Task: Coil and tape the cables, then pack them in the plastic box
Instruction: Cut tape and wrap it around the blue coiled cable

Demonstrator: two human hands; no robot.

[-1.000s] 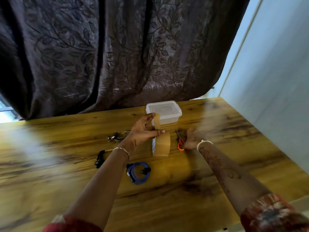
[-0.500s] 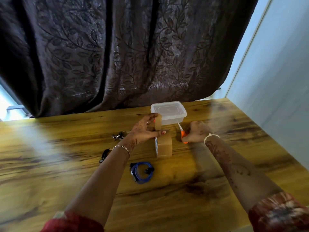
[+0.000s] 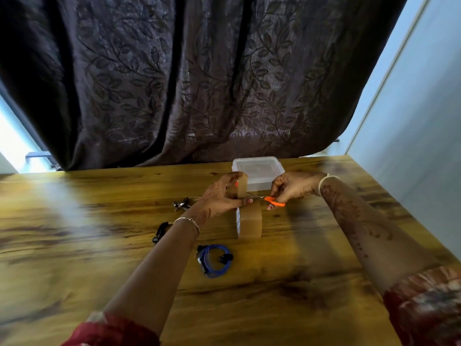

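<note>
A glossy brown tape strip (image 3: 241, 187) rises upright from its roll (image 3: 250, 224), which stands on edge on the wooden table (image 3: 99, 221), pinched by the left hand (image 3: 219, 198). The right hand (image 3: 291, 187) grips orange-handled scissors (image 3: 273, 200), blades pointing left (blue coiled cable (image 3: 214, 260) nearer, plastic box (image 3: 259, 168) farther).

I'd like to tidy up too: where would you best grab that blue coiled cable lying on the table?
I'd pinch the blue cable across its bundled strands at the loop's near edge, coming down from above. It lies flat on the table, so nothing slides under it, and its black plugs sit at the sides, leaving that edge bare.
</note>
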